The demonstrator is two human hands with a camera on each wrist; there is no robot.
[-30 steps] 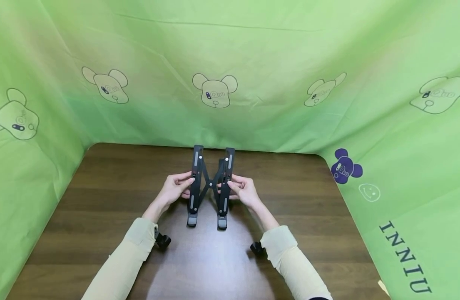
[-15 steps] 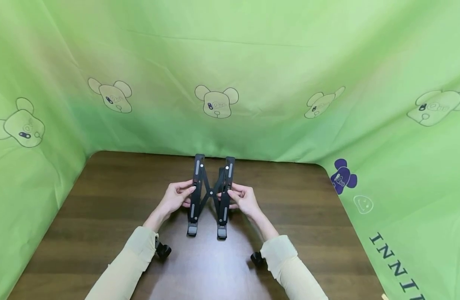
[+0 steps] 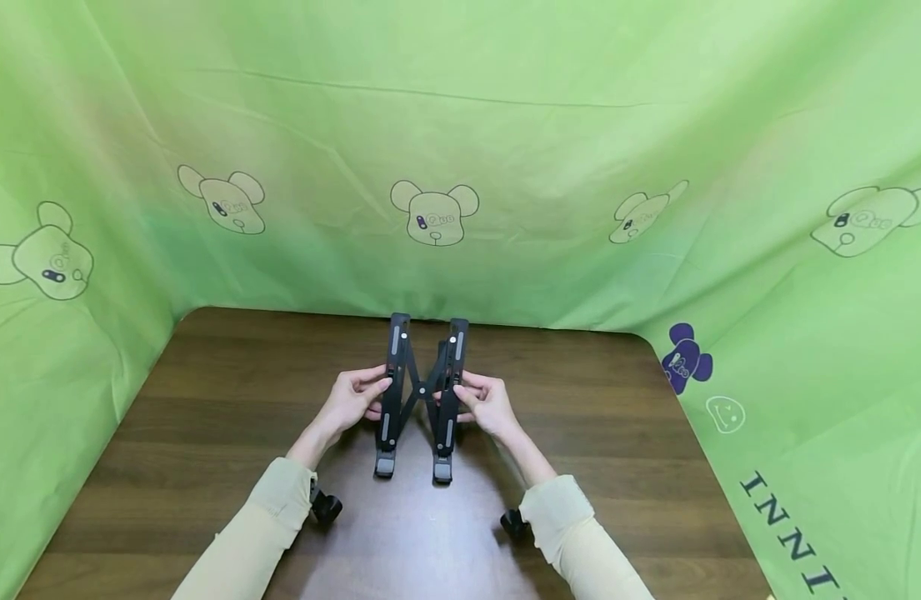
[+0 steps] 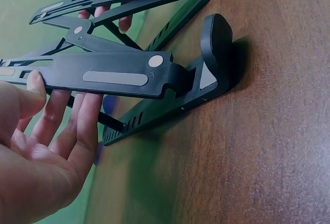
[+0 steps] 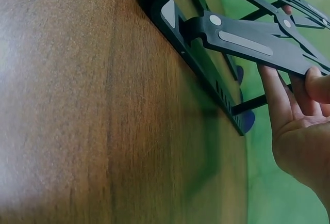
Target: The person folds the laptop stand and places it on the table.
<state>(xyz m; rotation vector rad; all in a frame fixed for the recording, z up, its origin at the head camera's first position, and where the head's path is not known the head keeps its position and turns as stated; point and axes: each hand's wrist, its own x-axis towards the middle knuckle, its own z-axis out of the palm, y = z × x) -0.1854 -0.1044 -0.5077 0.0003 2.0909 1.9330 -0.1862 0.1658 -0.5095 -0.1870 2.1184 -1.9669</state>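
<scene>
A black folding laptop stand (image 3: 422,390) stands on the table, its two long arms joined by an X-shaped brace and carrying grey pads. My left hand (image 3: 349,400) grips the left arm, thumb on top and fingers beneath. On the other side my right hand (image 3: 490,405) pinches the right arm in the same way. In the left wrist view the stand's upper arm (image 4: 118,72) is raised at a slant over its slotted base bar (image 4: 149,111), with a curved lip at the front. The right wrist view shows a support strut (image 5: 250,104) reaching down to the slotted base.
The brown wooden table (image 3: 227,467) has its far edge close behind the stand. Green cloth (image 3: 430,100) printed with bear heads hangs around the back and both sides. A small black device (image 3: 326,507) sits at my left wrist, another (image 3: 514,522) at my right.
The head view has tilted up, so the table and stand sit lower in the frame. Both hands keep their hold, and the two arms are very slightly closer together.
</scene>
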